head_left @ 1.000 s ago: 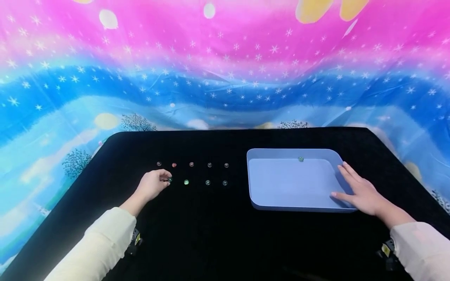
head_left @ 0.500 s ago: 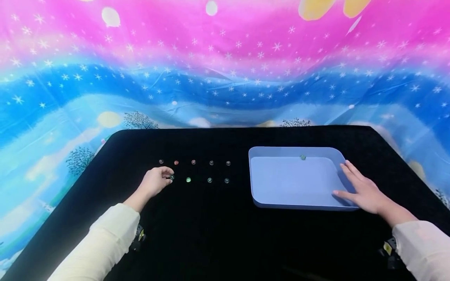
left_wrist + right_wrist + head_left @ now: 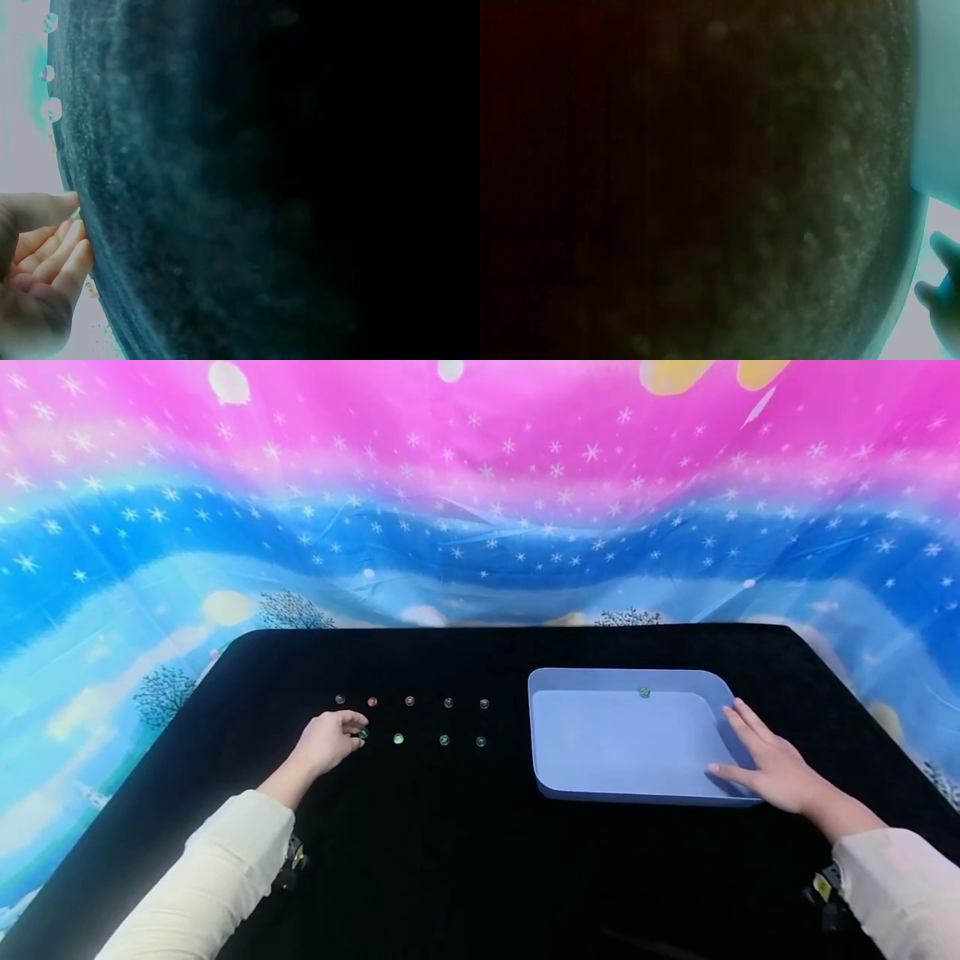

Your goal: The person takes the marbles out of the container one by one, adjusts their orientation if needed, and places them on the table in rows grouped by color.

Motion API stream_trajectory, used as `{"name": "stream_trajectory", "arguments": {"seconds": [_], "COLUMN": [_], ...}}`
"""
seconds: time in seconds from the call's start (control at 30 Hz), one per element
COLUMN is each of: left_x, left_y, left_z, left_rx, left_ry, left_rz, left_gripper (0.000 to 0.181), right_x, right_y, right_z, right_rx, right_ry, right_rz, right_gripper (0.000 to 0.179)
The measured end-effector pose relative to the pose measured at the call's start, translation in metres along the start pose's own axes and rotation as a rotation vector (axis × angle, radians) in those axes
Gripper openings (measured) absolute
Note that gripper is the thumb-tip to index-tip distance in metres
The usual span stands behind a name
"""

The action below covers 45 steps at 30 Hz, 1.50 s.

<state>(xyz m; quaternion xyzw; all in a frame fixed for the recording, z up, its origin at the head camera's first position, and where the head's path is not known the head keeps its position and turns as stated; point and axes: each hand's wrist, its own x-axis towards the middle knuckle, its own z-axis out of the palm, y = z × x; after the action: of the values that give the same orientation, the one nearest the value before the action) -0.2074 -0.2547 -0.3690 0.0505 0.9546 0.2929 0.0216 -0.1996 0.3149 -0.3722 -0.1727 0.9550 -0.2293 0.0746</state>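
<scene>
In the head view, my left hand (image 3: 326,745) reaches to the left end of the nearer row of marbles. Its thumb and fingertips pinch a small greenish glass marble (image 3: 363,734) low over the black cloth. The left wrist view shows the thumb and fingers (image 3: 69,266) close together, mostly hiding the marble. My right hand (image 3: 776,768) lies with fingers spread over the right rim of a pale blue tray (image 3: 536,735), its thumb reaching inside. One green marble (image 3: 644,692) lies in the tray by the far wall.
Beside the left hand sit a bright green marble (image 3: 398,738) and two clear ones farther right. A second row behind holds several marbles, among them an orange-red one (image 3: 372,702). A black cloth (image 3: 450,860) covers the table; a printed curtain (image 3: 480,527) hangs behind it.
The head view has shifted slightly, so the scene sits a little higher. The left hand stays at the same marble, and the right hand keeps its place on the tray.
</scene>
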Motion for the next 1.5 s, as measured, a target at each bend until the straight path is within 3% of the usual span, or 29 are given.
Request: {"name": "stream_trajectory", "arguments": {"seconds": [0.2,0.33,0.43,0.63,1.0,1.2,1.5], "left_x": [-0.003,-0.006,-0.005,-0.001,0.002,0.010,0.018], "left_y": [-0.003,-0.002,0.005,0.027,0.069,0.093,0.110], "left_z": [-0.005,-0.009,-0.014,-0.018,0.001,0.011,0.027], "left_rx": [-0.067,-0.083,-0.105,-0.163,-0.269,-0.331,-0.394], "left_ry": [-0.037,-0.004,0.026,0.014,-0.079,-0.111,-0.182], "left_rz": [-0.038,-0.036,-0.023,0.008,0.109,0.143,0.198], "left_gripper": [0.026,0.027,0.028,0.030,0.033,0.032,0.029], "right_x": [0.000,0.000,0.000,0.001,0.001,-0.003,-0.001], "right_y": [-0.001,-0.002,-0.002,-0.003,0.001,0.002,0.001], "right_z": [0.000,0.000,0.000,-0.002,-0.001,-0.002,-0.002], "right_rx": [-0.007,0.007,0.006,-0.014,0.003,0.004,-0.008], "right_ry": [-0.008,-0.010,-0.006,-0.012,-0.022,-0.017,-0.030], "right_rz": [0.018,-0.002,-0.009,0.010,0.019,0.015,0.035], "right_gripper": [0.086,0.084,0.084,0.085,0.086,0.086,0.087]}}
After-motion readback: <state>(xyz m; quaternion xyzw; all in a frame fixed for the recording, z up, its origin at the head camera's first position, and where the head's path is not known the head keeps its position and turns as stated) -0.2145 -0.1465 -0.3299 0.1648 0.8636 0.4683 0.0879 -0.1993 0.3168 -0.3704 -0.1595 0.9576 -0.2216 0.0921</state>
